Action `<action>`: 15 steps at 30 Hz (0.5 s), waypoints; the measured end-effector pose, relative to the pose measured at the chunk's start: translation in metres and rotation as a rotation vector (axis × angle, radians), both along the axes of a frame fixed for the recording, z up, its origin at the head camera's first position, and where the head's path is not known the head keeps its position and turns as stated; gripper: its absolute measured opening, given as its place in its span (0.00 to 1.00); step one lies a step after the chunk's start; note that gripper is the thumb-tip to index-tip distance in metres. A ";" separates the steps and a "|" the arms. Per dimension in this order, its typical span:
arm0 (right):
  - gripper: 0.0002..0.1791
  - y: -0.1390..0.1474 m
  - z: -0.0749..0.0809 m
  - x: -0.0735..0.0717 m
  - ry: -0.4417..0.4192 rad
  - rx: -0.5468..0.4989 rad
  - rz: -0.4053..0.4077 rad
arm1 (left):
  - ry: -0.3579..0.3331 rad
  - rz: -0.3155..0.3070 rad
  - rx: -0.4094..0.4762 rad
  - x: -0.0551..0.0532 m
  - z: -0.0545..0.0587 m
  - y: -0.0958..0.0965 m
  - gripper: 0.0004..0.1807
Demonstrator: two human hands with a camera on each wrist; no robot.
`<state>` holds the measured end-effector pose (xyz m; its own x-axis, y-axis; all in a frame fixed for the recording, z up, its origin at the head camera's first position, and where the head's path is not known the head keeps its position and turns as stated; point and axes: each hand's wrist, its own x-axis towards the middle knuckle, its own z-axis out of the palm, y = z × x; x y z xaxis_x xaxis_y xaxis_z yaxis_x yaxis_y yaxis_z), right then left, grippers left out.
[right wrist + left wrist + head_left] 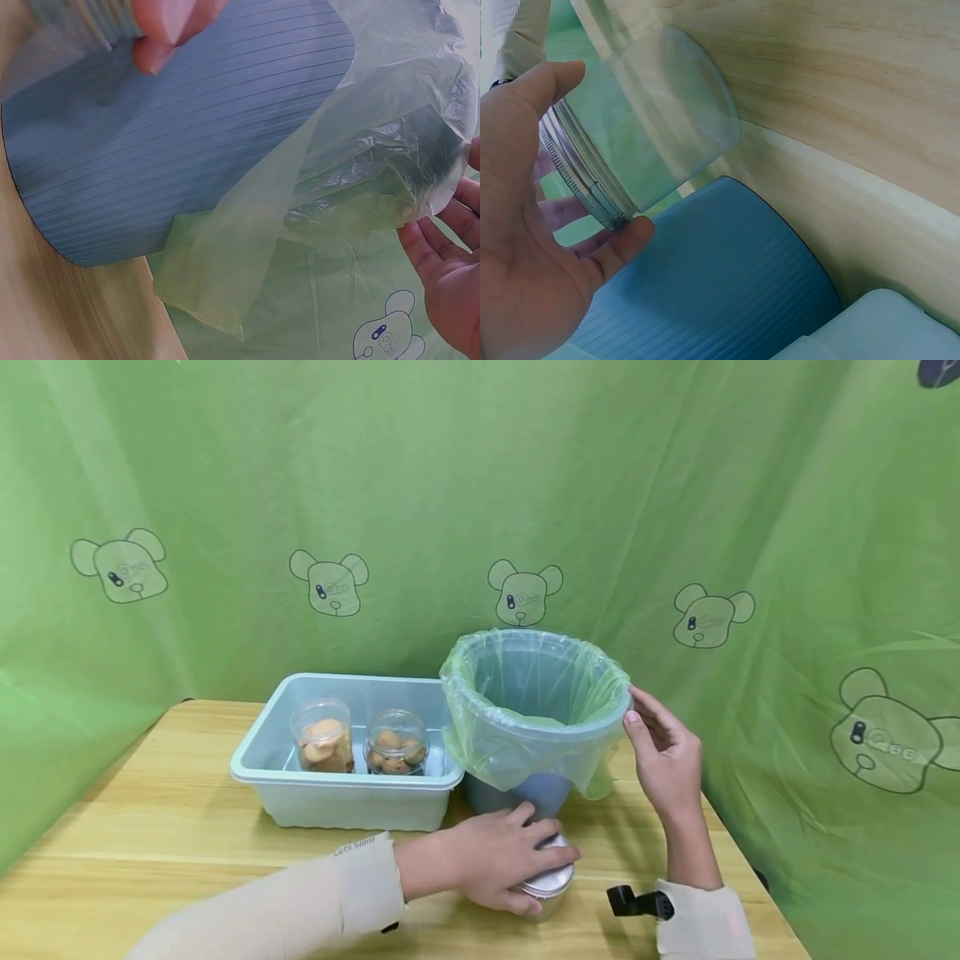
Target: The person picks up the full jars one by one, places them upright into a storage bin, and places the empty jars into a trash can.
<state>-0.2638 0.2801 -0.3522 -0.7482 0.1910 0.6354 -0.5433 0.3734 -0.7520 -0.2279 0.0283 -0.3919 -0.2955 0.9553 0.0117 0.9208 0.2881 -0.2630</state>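
A clear jar [667,112] with a silvery lid [551,881] stands on the table in front of a bluish trash bin [543,793]. My left hand [498,860] grips the jar by its lid from above, thumb and fingers around the rim; nothing shows inside the jar in the left wrist view. A thin green trash bag [517,752] lines the bin and folds over its rim, hanging loosely outside. At the bin's right side, my right hand [667,760] holds the bag-covered rim between thumb and fingers. The right wrist view shows its fingertips on the bag [360,172].
Left of the bin sits a pale blue basin [356,806]. Inside it are a clear tub of biscuits [326,743] and a clear jar of small round brown snacks [396,752]. Green curtain [420,485] surrounds the wooden table [172,793] at the back and sides.
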 end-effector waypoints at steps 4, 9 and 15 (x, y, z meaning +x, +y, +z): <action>0.19 0.000 0.000 0.000 -0.005 0.001 -0.004 | -0.007 -0.004 0.008 0.000 0.000 0.001 0.41; 0.20 0.000 0.001 0.001 -0.013 0.000 -0.010 | -0.030 -0.011 0.013 0.001 0.001 0.001 0.41; 0.20 0.000 0.000 0.000 -0.004 0.005 -0.007 | -0.058 -0.031 0.018 0.002 0.006 0.001 0.40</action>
<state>-0.2637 0.2800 -0.3525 -0.7496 0.1932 0.6330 -0.5375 0.3805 -0.7526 -0.2261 0.0295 -0.3862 -0.2661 0.9639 0.0125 0.9430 0.2630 -0.2041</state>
